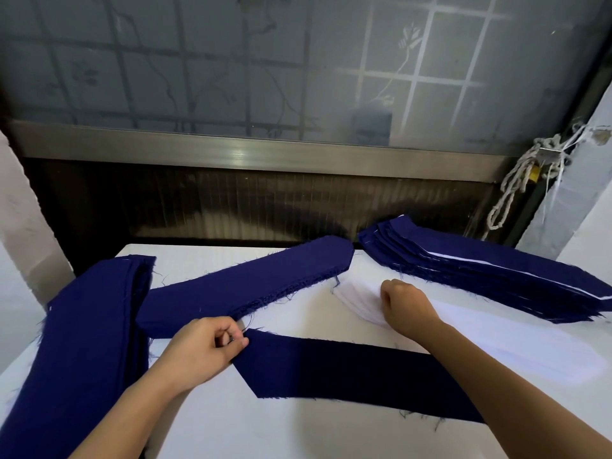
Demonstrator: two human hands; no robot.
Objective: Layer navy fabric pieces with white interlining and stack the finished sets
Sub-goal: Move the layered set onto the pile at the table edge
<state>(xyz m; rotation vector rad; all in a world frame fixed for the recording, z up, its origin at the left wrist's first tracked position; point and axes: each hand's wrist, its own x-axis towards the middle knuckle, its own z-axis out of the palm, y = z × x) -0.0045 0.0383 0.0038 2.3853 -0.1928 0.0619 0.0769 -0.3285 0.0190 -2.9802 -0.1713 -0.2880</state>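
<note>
**Blue piece waits for white**

The left hand (205,349) pinches the corner of one navy piece (331,369), flat on the desk (205,425), likely to keep it still. The right hand (404,306) curls onto the white interlining (496,342), I think to pick up a sheet. Behind, a navy pile (251,283) waits. Far right sits the finished stack (480,273).

One cam only, on my head, wide-angle, facing fwd & down over the table (205,425). It's close in: left hand (205,349) and right hand (407,306) sit mid-frame, arms entering from bottom, window (231,61) up top.
</note>
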